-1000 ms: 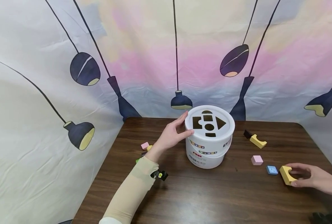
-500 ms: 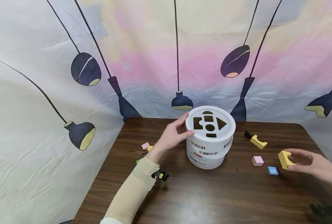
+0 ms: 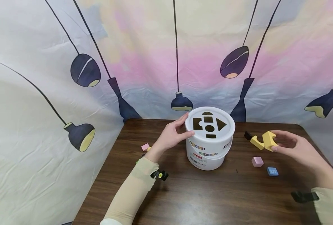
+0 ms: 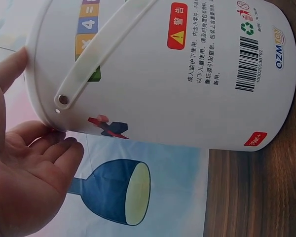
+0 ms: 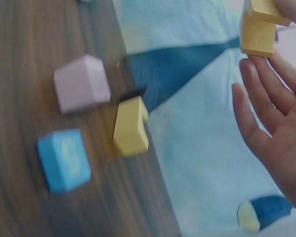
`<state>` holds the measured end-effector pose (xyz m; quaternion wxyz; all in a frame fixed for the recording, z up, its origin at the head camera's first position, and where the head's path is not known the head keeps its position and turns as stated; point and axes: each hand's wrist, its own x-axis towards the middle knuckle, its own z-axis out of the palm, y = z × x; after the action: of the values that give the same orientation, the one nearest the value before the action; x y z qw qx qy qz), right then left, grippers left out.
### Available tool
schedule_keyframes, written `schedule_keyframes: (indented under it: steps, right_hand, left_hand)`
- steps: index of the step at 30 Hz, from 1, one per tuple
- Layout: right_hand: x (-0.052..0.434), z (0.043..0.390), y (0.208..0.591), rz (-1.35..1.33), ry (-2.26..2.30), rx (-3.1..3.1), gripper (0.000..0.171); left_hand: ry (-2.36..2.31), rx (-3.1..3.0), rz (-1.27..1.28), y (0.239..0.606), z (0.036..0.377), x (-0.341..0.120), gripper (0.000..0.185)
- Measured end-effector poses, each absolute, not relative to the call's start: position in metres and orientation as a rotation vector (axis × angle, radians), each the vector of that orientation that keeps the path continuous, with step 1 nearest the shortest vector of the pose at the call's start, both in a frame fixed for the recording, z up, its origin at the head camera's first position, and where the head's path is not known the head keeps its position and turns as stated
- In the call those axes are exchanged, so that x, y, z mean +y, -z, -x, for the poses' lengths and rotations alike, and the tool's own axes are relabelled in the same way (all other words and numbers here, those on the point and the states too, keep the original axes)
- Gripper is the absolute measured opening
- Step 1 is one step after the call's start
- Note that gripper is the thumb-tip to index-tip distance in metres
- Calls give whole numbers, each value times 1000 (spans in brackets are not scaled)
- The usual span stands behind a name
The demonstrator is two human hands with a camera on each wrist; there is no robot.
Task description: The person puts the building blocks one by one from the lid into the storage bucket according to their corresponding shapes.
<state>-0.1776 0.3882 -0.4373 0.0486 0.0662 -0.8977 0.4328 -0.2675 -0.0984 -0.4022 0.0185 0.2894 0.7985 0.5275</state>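
Note:
My left hand point(image 3: 172, 135) spans the near left side of a white toy bucket point(image 3: 205, 156), fingers and thumb spread against the rim of its lid point(image 3: 194, 137). The lid has cut-outs: a circle, a triangle, a notched square and others. In the left wrist view, fingertips of the left hand point(image 4: 34, 163) rest at the bucket's point(image 4: 153, 108) rim. My right hand point(image 3: 295, 147) pinches a yellow arch block point(image 3: 268, 141) between thumb and fingers, raised off the table, its hollow towards the palm. The right wrist view has this block point(image 5: 259, 29) at its top right.
A second yellow arch block point(image 3: 256, 143), a black block point(image 3: 247, 135), a pink cube point(image 3: 257, 161) and a blue block marked 5 point(image 3: 272, 171) lie right of the bucket. Left of it, a pink block point(image 3: 145, 147) and other blocks are partly behind the left arm.
My right hand has lifted the yellow arch block from beside the blue block and carried it up and left, over to the second arch block. The left hand has stayed on the bucket.

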Motion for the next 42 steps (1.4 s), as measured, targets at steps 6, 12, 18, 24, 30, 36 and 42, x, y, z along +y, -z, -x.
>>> schedule_keyframes:
  steps: [6,12,18,24,30,36,42]
  right_hand:
    - [365,185,422,-204,-1363,-2657,61]
    - [340,194,404,-205,-1398,-2589,60]
    - [314,200,387,-224,-1481,-2531,59]
    - [290,207,376,-265,-1479,-2570,62]
    - [260,218,366,-375,-1525,-2566,63]
    - [230,227,360,-459,-1595,-2553,62]
    - [206,239,356,-567,-1563,-2571,67]
  left_hand:
    - [-1607,2496,-897,400,267,-99,83]
    - [-1584,2514,-875,398,267,-100,84]
    - [-1551,2523,-855,396,266,-101,84]
    - [-1484,2559,-864,391,265,-103,85]
    - [-1422,2604,-854,389,265,-105,85]
    - [-1394,2610,-859,388,266,-104,85]
    - [-1367,2625,-845,387,267,-103,87]
